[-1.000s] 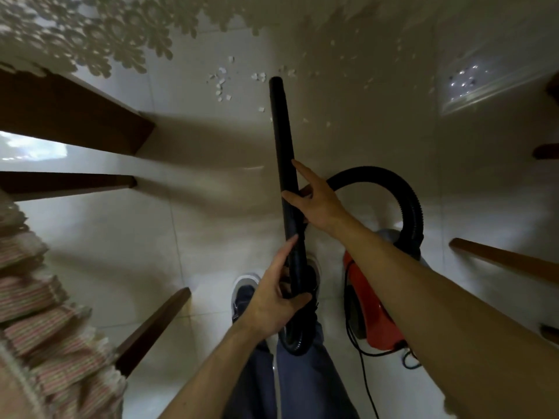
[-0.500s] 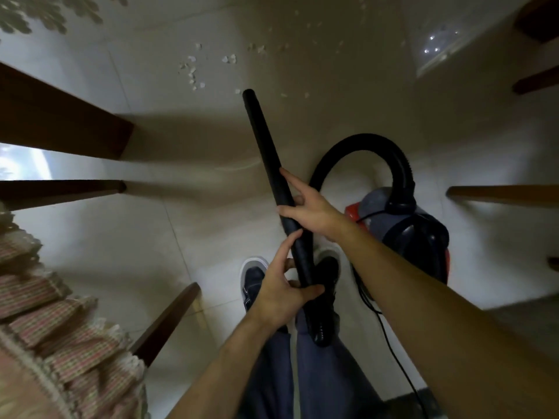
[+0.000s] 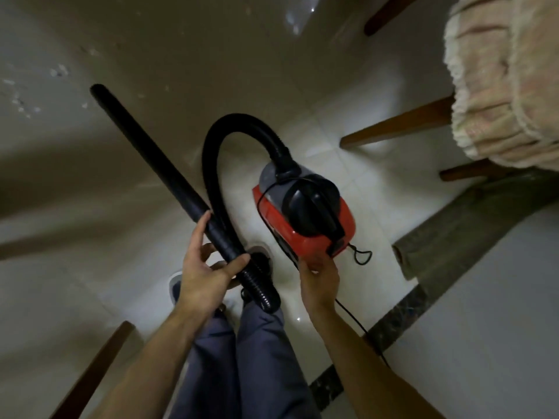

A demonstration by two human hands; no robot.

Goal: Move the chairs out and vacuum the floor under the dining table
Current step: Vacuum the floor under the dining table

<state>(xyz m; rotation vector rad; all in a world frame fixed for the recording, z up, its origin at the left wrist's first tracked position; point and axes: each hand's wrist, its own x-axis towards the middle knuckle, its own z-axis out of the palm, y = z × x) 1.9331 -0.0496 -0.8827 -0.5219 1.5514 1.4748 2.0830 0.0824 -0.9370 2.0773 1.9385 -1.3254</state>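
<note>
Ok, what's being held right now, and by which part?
The left hand grips the black vacuum tube at its lower end, just above the ribbed hose. The right hand holds nothing; it reaches the near end of the red vacuum body.

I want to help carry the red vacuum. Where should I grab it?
Grab the black handle on top of the red vacuum, reaching down from above. It runs along the top like a bar, so your fingers can probably wrap round it.

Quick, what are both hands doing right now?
Left hand: closed around the black plastic vacuum tube.
Right hand: at the red vacuum cleaner body; open or gripping cannot be told.
</note>
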